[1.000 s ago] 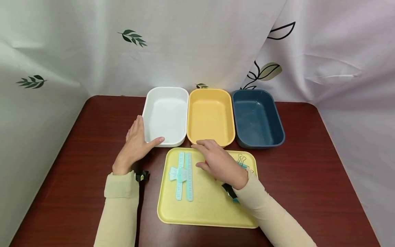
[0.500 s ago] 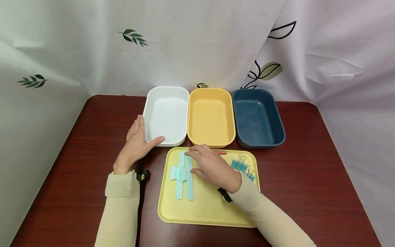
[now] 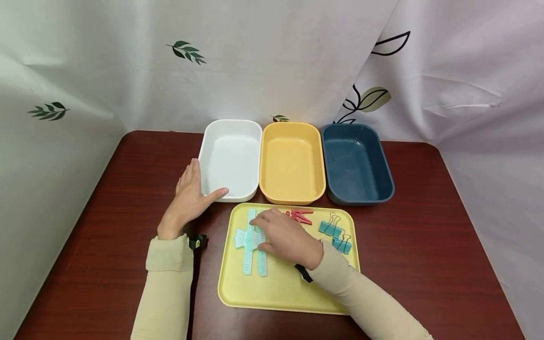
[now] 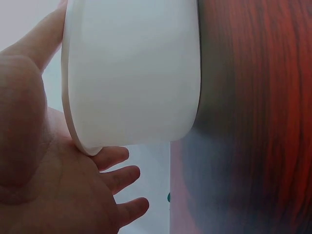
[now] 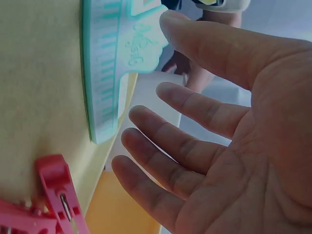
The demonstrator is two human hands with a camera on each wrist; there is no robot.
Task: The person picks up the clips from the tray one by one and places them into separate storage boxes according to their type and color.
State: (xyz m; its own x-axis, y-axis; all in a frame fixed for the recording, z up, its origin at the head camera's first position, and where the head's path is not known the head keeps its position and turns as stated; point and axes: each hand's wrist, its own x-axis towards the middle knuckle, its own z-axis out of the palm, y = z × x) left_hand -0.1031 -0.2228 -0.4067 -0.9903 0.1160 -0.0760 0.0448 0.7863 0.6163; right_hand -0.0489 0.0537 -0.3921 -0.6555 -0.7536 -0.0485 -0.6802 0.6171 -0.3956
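- Right hand (image 3: 286, 237), fingers apart, holds nothing above two mint clips (image 3: 248, 245) on the tray (image 3: 289, 290);
- Clips look light, stiff; pinching their middle tabs (image 3: 240, 239) seems best;
- Left hand (image 3: 185, 203) spreads wide against the white bin (image 4: 131, 73).

Dark reddish wood grain is shown by the table (image 3: 433, 226), whose far corners are rounded. Towards its far edge, a white bin (image 3: 231, 160), a yellow bin (image 3: 292, 163) and a blue bin (image 3: 356, 165) are lined up side by side. A yellow tray (image 3: 259, 295) is laid nearer; whether the bins are touched by it is hard to tell.
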